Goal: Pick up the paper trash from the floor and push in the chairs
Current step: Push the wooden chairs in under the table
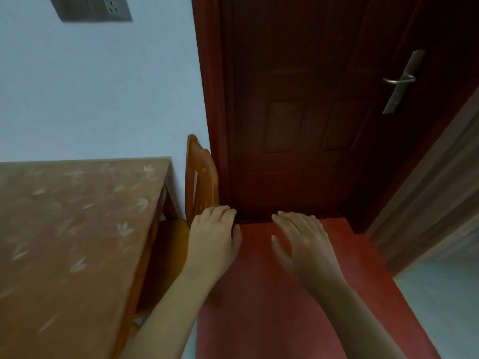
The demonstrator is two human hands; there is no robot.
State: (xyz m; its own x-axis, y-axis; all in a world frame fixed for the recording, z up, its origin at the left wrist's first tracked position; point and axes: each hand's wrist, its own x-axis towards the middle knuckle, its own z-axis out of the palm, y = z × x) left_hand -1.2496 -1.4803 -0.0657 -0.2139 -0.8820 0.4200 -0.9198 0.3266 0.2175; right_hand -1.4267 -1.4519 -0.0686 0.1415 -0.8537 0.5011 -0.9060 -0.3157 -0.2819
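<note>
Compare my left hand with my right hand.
The left hand sits at the back of the chair; the right hand hovers over the red mat. The left hand's fingers look bent; the right hand's are straight and spread. Both are bare, palm down.
</note>
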